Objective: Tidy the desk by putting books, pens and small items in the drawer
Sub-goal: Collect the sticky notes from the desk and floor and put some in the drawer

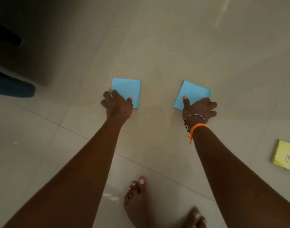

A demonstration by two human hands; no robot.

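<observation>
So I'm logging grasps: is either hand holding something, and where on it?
Each hand is on a blue pad lying on the floor: left hand at the left blue pad's near-left corner, right hand at the right blue pad's near edge. Neither looks lifted.

pale tiled floor (pixel 157 46) carries 2 blue pads (pixel 127 89) (pixel 192 93), 1 yellow pad (pixel 286 155), bare feet (pixel 137 201).

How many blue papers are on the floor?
2. One blue paper lies under the left hand; the other lies under the right hand. None seems hidden.
</observation>
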